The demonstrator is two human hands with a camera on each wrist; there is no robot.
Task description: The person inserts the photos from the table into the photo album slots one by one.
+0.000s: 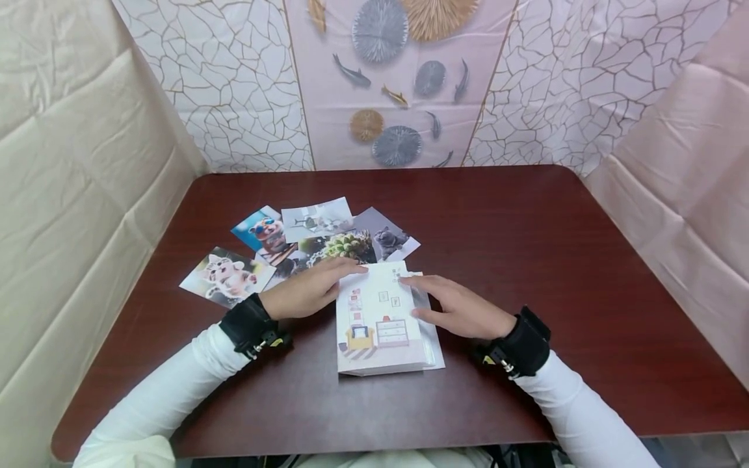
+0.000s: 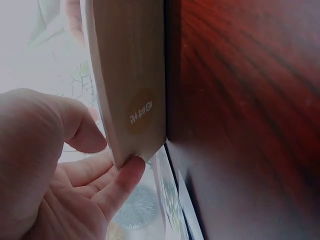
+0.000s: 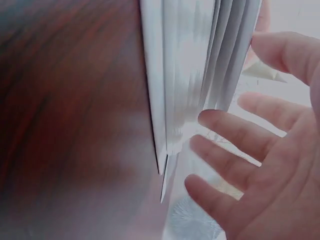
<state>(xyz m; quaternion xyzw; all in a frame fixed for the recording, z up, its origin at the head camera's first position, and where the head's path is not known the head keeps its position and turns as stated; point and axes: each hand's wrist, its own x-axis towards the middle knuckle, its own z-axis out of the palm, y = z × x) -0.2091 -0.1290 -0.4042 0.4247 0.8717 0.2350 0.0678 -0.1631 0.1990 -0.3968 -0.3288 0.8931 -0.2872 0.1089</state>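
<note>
Left of centre on the reddish-brown table [image 1: 251, 403] lie at least six photo prints [image 1: 318, 221], five mostly visible, one largely covered. Next comes the left hand [image 1: 307, 289], thumb and fingertips touching a corner of one thick white book [image 1: 380, 325]; whether it grips, I cannot tell. Middle of the table, the book lies flat, cover down over many layered pages, uncounted, their contents hidden; one pale layer [image 1: 432, 338] juts out rightward. Rightmost, the right hand [image 1: 462, 305] has its fingers spread apart, thumb touching the book.
</note>
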